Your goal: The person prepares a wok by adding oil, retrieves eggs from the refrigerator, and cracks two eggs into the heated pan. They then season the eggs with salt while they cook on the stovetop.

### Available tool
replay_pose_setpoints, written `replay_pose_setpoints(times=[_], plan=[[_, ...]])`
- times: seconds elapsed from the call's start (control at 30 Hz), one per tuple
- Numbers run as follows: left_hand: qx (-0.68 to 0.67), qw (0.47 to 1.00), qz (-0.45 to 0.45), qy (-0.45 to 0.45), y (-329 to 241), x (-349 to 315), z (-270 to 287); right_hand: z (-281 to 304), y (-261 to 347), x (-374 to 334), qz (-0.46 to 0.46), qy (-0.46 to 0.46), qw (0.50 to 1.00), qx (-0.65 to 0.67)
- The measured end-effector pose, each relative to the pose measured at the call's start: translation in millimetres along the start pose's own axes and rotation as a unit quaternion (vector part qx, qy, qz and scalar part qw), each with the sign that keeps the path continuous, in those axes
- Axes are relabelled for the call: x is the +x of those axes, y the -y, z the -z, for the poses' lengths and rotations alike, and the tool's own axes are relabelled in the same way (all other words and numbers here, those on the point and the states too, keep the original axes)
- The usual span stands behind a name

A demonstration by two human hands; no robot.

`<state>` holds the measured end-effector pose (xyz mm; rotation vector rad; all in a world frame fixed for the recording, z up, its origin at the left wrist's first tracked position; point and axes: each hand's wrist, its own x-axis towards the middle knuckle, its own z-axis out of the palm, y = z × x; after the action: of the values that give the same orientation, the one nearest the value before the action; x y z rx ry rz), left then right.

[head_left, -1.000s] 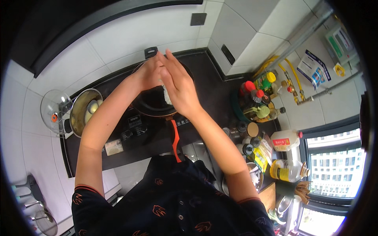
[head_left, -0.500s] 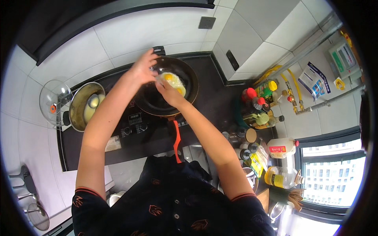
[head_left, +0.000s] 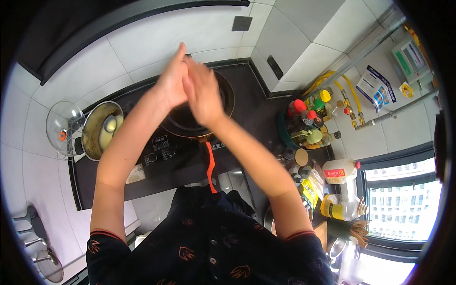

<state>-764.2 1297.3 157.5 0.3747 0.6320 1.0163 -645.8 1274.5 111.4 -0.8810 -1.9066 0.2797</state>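
Over the dark frying pan (head_left: 178, 124), my left hand (head_left: 172, 81) and my right hand (head_left: 205, 96) meet with their palms against each other. The fingers of both are stretched out, those of the right smeared by motion. Nothing shows between the palms, and neither hand touches the pan. The hands cover most of the pan's inside, so the fried eggs in it are hidden now. The pan sits on the black cooktop (head_left: 251, 107), and its orange handle (head_left: 210, 164) points toward me.
A metal pot (head_left: 91, 130) with a ladle (head_left: 110, 125) in pale liquid stands at the left, beside a glass lid (head_left: 59, 118). Sauce bottles (head_left: 313, 118) crowd a holder at the right. Jars, a white jug (head_left: 338, 172) and an oil bottle (head_left: 344, 210) line the window side.
My hands have come together, the right rising from over the eggs to lie against the left. The eggs, visible before, are now covered from sight.
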Motion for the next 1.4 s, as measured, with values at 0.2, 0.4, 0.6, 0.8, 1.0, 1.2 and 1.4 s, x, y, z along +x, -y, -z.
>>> replay_pose_setpoints(times=[0.2, 0.4, 0.6, 0.8, 1.0, 1.2, 1.4], plan=[[0.391, 0.840, -0.326, -0.190, -20.7, 4.1, 8.0, 2.0, -47.6, -72.0, -0.197, 0.235, 0.950, 0.056], [0.353, 0.898, -0.217, -0.150, 40.8, 22.1, 36.8, 62.6, 24.4, 42.2, -0.057, -0.120, 0.989, 0.059], [0.096, 0.983, -0.115, -0.106, -10.6, -17.9, -28.8, 29.2, 11.9, -41.5, -0.210, 0.032, 0.977, 0.011], [0.384, 0.783, -0.442, -0.212, -52.5, -8.1, -7.2, 64.2, 3.8, -41.3, -0.231, -0.060, 0.971, 0.019], [0.154, 0.969, -0.186, -0.051, 47.6, -29.0, -79.3, 60.9, 0.7, -39.5, -0.225, -0.060, 0.972, -0.024], [0.316, 0.797, -0.500, -0.122, 2.4, -91.2, -33.8, 110.4, -40.4, -160.2, -0.274, -0.135, 0.936, -0.174], [0.345, 0.815, -0.405, -0.230, 118.8, -163.3, 86.4, 108.7, -10.5, -241.2, -0.416, -0.010, 0.909, 0.000]])
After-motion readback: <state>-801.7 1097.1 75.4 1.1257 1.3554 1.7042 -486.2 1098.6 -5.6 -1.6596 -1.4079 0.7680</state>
